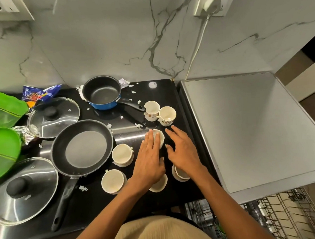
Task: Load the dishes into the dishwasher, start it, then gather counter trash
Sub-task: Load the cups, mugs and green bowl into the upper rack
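- Centrally, a cup point(158, 137) is covered by the left hand point(149, 156), fingers straight and laid flat on its rim.
- The right hand point(182, 151) is held just beside that cup, fingers spread and relaxed (nothing is gripped).
- Two patterned cups point(160, 113) are seen behind the hands; four more cups point(122, 155) stand near the wrists, two partly hidden.
- A frying pan point(82, 148), a saucepan point(102, 92) and two glass lids point(53, 117) are set on the black counter point(162, 93), among paper scraps point(83, 188).
- The dishwasher rack point(278, 217) is seen pulled out at lower right.
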Tool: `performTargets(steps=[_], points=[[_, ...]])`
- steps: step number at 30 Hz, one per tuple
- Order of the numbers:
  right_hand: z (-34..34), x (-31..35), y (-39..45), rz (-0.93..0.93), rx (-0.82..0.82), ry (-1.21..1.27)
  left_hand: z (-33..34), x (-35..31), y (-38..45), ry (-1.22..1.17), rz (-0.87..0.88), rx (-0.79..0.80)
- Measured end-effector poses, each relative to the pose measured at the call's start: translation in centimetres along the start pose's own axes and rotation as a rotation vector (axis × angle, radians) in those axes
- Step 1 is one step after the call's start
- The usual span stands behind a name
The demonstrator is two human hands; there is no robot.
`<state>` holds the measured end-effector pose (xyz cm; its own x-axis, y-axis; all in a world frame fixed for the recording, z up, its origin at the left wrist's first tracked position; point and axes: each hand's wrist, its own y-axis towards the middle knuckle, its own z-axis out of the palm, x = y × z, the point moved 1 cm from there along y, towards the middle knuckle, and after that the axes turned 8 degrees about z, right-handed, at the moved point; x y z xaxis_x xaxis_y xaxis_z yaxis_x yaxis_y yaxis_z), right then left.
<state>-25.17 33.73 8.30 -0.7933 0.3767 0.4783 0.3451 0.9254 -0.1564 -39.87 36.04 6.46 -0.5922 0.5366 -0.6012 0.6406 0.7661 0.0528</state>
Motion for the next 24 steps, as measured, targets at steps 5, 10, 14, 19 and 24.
performTargets(steps=[5, 10, 14, 19, 24], points=[[0.9, 1.9, 0.7, -0.096, 0.055, -0.121, -0.1, 0.1, 0.5, -0.123, -0.144, -0.072], [2.0, 1.4, 1.0, -0.047, 0.071, -0.051, 0.3, 1.2, 0.4, -0.274, -0.187, -0.087], [1.4, 0.6, 0.7, -0.043, 0.071, 0.099, -0.1, 1.9, 0.5, -0.366, -0.157, -0.178], [-1.4, -0.4, -0.7, -0.001, 0.052, 0.264, -2.4, 0.4, 1.4, -0.561, -0.047, -0.245], [-3.6, -2.2, -3.5, 0.094, 0.022, 0.407, -3.3, -2.0, 2.5, -0.702, -0.05, -0.078]])
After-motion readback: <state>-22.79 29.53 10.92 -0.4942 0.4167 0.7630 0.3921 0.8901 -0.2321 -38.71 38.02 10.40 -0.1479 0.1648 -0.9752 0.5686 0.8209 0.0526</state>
